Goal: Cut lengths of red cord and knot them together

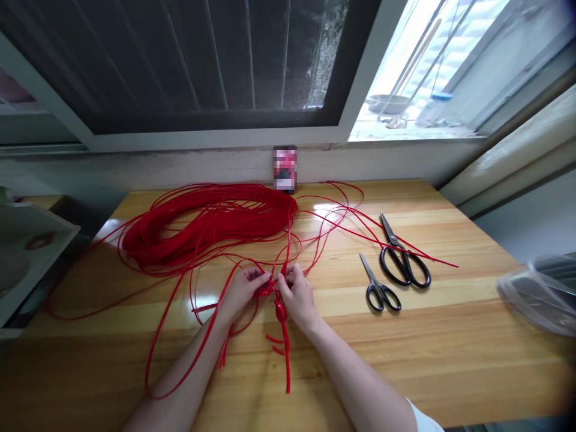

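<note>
Some red cord (266, 292) between left fingers (257, 279), right fingers (285, 285).

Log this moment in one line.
left hand: pinching red cord | right hand: pinching red cord | large scissors, small scissors: on table, unheld

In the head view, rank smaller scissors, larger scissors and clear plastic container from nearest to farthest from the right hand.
From the right hand:
1. Smaller scissors: right of the hand.
2. Larger scissors: beyond the smaller pair, further right.
3. Clear plastic container: at the right edge.
</note>
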Available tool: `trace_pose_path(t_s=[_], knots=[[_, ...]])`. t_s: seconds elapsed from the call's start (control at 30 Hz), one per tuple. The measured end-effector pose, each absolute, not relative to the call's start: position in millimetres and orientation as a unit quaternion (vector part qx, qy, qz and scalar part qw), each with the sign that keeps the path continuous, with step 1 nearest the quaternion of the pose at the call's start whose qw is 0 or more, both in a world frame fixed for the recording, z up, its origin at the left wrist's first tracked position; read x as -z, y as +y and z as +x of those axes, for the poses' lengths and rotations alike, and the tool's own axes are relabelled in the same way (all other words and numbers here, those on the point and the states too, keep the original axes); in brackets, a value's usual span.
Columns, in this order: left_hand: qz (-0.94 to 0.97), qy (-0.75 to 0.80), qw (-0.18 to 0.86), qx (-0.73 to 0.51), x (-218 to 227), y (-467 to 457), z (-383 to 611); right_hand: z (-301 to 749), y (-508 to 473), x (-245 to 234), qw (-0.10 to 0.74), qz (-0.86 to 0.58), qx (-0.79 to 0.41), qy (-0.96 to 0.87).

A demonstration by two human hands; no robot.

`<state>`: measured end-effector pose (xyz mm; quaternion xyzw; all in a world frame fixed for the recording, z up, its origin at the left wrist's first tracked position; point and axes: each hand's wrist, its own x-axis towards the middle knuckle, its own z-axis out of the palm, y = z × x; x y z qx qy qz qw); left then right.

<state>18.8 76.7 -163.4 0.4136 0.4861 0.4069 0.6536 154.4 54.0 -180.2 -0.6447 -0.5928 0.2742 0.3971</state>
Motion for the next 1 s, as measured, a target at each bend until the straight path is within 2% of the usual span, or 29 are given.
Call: trace_pose_path(t_s=[1.0], knots=[[0.406, 0.496, 0.641, -0.422, 163.6, 77.3, 19.6, 154.7, 53.9, 175.6, 0.41, -0.643, -0.285, -0.581]])
